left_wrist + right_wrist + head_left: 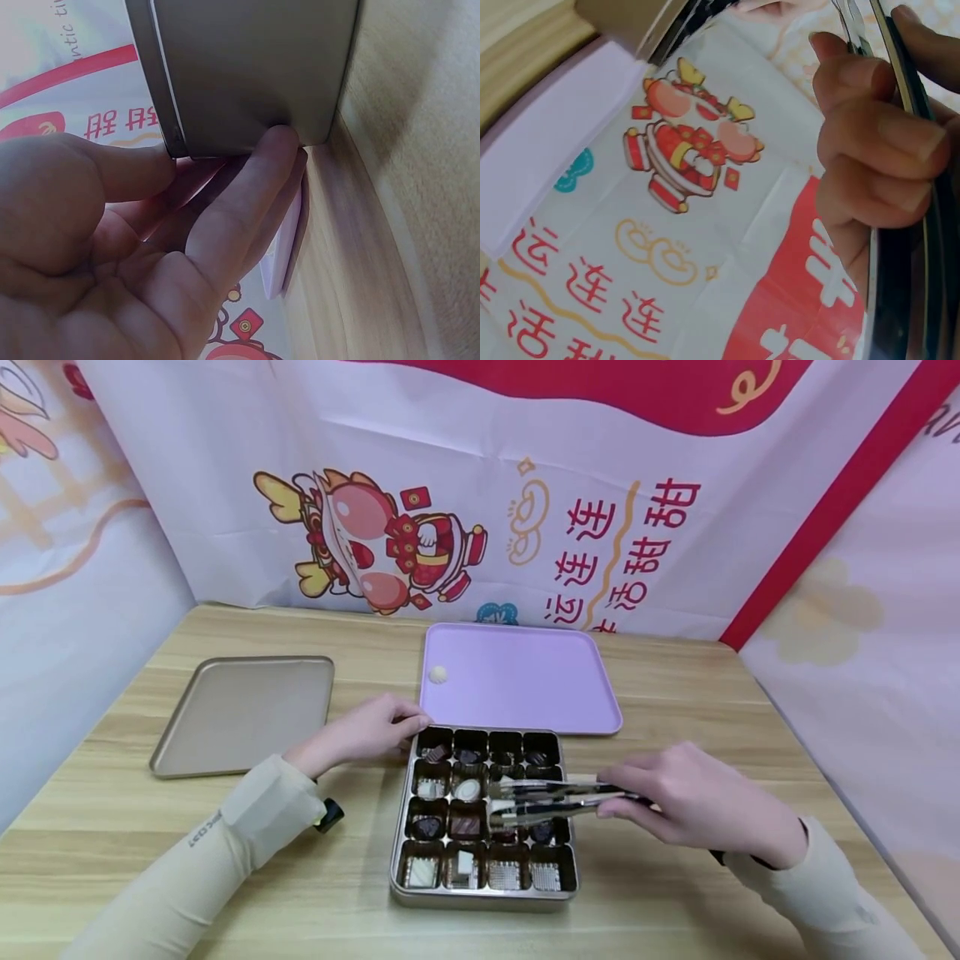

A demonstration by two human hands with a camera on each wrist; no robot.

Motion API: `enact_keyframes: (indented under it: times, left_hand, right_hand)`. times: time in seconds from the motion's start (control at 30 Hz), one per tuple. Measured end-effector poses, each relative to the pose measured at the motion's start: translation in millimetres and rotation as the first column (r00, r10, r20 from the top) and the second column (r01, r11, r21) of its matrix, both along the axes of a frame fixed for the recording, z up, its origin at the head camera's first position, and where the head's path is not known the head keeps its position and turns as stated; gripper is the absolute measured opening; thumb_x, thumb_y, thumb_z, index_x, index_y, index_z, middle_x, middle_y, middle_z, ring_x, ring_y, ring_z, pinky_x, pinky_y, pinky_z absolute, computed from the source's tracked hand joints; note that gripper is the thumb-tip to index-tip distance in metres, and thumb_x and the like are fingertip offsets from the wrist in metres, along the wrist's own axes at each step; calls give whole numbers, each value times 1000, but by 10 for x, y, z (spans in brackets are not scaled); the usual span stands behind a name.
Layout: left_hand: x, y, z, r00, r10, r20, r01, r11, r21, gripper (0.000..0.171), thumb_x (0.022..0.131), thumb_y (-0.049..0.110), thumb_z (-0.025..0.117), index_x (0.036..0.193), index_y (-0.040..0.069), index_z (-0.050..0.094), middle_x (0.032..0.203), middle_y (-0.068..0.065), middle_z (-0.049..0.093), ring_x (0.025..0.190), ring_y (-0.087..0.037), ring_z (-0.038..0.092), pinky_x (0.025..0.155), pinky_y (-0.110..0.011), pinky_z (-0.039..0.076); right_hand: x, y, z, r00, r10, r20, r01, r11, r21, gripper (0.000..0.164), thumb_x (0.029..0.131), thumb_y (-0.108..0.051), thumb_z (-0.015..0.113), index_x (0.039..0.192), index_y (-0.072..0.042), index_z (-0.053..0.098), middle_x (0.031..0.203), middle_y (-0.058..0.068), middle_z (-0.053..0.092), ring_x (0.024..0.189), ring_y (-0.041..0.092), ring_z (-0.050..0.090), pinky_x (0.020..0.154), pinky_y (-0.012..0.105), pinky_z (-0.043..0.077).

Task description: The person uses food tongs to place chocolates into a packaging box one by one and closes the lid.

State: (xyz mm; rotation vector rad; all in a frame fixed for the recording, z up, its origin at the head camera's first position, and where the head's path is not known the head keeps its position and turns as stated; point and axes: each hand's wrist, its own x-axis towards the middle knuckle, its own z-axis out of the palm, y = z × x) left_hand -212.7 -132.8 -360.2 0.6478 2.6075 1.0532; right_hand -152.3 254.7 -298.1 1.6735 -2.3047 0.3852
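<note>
A metal tin point(480, 902) of chocolates stands on the table, divided into rows of small dark compartments with white and brown chocolates in most of them. My left hand point(375, 727) grips the tin's far left corner, its thumb at the rim and its fingers against the wall point(247, 75). In my right hand point(682, 793) is a pair of metal tongs point(570, 802), held from the right side. Their tips reach over the third column of compartments, around a white chocolate point(504, 807). In the right wrist view, the fingers point(885, 142) wrap around the tongs' dark handles.
Behind the tin lies a lilac tray point(525, 677) with one round white chocolate point(438, 674) near its left edge. A gold-brown tray point(251, 710) lies at the left. Printed cloth point(465, 460) hangs behind the wooden table point(675, 693).
</note>
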Motion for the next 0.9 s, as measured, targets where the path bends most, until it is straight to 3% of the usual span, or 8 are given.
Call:
enact_keyframes:
  times: [0.2,0.47,0.67,0.9]
  left_hand:
    - [11,-1,-9,1000,5,17,-5,1000,3,26,104,19,52,112,5,72,99,-4,69,73,-15,58,75,-38,51]
    - [-23,1,-26,1000,-2,27,2,1000,24,25,104,19,52,109,5,73,92,-3,68,73,-15,61,76,-37,53]
    - [-18,-7,-14,1000,-8,11,8,1000,4,24,103,17,52,107,5,73,80,-2,63,61,-15,52,65,-34,48]
    - [-17,3,-16,999,-13,34,12,999,38,25,104,17,52,106,3,72,86,-3,66,71,-19,61,71,-34,53]
  right_hand:
    - [93,-22,3,997,72,8,-72,997,8,18,93,-31,71,90,-17,61,70,-20,43,55,-7,35,47,8,33]
    - [115,-18,3,994,94,47,-96,995,38,19,91,-28,74,85,-20,57,69,-21,40,54,-8,31,48,6,28]
    - [133,-18,-20,993,83,78,-88,994,60,17,95,-35,67,89,-19,62,72,-21,46,55,-8,35,49,8,34]
    - [58,46,-19,994,55,97,-58,998,32,18,93,-34,70,94,-17,65,74,-20,52,56,-9,42,50,12,41]
